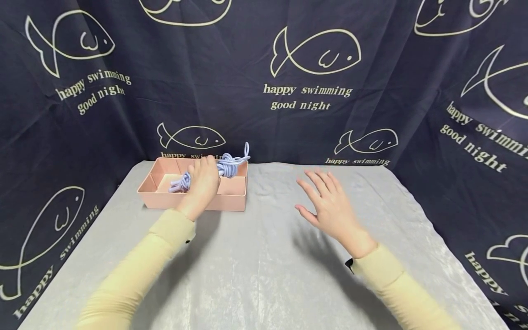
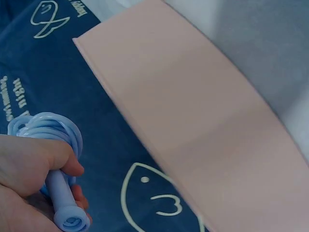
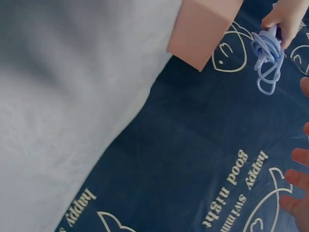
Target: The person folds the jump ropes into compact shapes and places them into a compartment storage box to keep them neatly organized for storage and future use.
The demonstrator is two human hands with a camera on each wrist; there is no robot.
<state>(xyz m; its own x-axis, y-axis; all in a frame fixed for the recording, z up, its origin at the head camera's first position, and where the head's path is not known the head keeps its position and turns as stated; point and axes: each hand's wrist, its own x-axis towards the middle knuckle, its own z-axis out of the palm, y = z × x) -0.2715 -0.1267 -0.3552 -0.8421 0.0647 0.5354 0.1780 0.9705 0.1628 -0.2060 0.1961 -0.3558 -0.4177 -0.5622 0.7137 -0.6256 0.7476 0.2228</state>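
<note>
A light blue skipping rope (image 1: 228, 166), its cord wound into a bundle, is in my left hand (image 1: 202, 179). The fingers curl round its middle, over a pink open-topped box (image 1: 194, 202). One smooth handle (image 2: 62, 193) with a flared end sticks out by the thumb in the left wrist view. A loose loop of cord (image 3: 270, 79) dangles from the bundle in the right wrist view. My right hand (image 1: 332, 210) hovers above the table to the right of the box, its fingers spread and holding nothing. My palm hides part of the rope.
A grey-white cloth (image 1: 264, 266) covers the table. Dark blue curtains (image 1: 247, 68) printed with fish outlines and lettering hang behind it and on both sides. The box stands near the back left edge of the table.
</note>
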